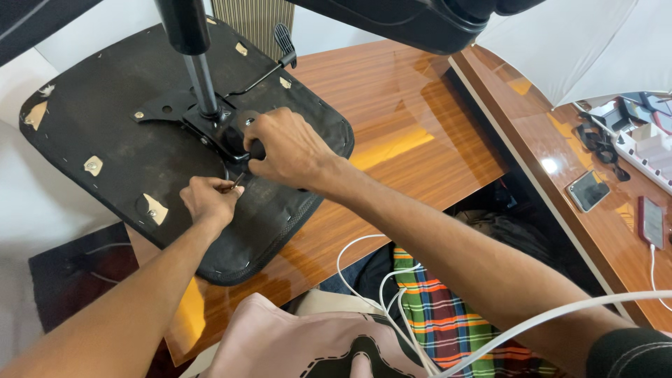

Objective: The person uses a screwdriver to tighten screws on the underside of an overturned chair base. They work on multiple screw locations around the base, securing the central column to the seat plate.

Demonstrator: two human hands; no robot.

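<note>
Mechanism plate [183, 112] sits on upturned seat [105, 140]. Right hand [287, 148] clamps its knob; left hand [208, 201], at 7 o'clock, pinches small tool [236, 183]. Fastening unfinished.

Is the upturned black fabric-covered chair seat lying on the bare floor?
No: the upturned black fabric-covered chair seat rests on the glossy brown wooden table, where the left hand and right hand work at its metal mechanism.

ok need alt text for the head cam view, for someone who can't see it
Two bare hands work on the black underside of an upturned chair seat lying on a wooden table: the right hand grips the metal mechanism at the base of the gas column, and the left hand holds a small tool beside it. Phones and cables lie on a desk at right.
</note>
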